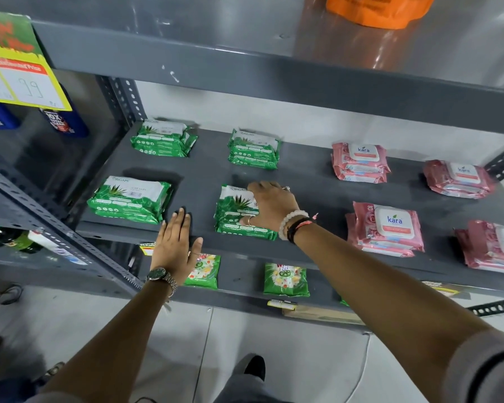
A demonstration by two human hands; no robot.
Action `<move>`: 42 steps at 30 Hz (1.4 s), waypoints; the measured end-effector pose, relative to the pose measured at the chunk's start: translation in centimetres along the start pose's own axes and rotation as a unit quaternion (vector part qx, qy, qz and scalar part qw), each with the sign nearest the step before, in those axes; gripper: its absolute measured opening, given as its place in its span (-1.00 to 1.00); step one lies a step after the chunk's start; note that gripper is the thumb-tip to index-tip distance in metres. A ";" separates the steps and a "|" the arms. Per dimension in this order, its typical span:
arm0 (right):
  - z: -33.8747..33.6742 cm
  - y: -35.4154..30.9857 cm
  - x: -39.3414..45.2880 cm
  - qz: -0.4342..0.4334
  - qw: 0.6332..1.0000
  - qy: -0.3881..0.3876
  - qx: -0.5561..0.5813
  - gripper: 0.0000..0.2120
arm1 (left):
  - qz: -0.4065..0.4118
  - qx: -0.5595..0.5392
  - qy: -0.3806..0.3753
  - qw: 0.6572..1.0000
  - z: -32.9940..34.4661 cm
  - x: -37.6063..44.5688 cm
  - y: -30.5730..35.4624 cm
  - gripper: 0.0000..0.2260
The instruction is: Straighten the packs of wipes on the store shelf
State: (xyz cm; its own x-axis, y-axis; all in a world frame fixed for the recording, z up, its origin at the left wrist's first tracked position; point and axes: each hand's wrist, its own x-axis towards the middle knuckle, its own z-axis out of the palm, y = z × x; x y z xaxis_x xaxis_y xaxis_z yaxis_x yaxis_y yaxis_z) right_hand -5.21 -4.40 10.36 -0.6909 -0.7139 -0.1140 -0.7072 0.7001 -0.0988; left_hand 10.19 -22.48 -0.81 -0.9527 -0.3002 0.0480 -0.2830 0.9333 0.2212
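Observation:
On the grey shelf (312, 181) lie small stacks of wipes packs. Green packs fill the left half: back left (162, 138), back middle (253, 149), front left (130, 199) and front middle (236, 212). Pink packs lie on the right: back (360, 162), far back right (457, 178), front (386, 228) and front right edge (495, 245). My right hand (272, 207) rests on the front middle green stack, fingers spread over its top and right side. My left hand (173, 247) hovers flat and open at the shelf's front edge, between the two front green stacks.
The upper shelf (274, 77) overhangs close above, with an orange bag (378, 8) on it. A yellow price sign (18, 80) hangs at the left over blue bottles (66, 122). Green sachets (285, 279) lie on the shelf below. My shoe (252, 369) stands on the floor.

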 end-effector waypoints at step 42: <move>2.7 18.8 -12.8 0.205 0.974 0.075 0.053 -0.41 | 0.153 0.008 0.029 0.988 -1.5 5.4 13.1 -0.51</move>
State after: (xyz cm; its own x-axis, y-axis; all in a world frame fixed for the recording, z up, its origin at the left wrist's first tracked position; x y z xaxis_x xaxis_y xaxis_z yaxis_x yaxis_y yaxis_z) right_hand -9.25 17.94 7.31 -0.9317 -0.3626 -0.0207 -0.3534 0.9183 -0.1786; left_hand 1.51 -12.13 3.78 -0.9861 -0.0129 0.1655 0.0162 0.9848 0.1732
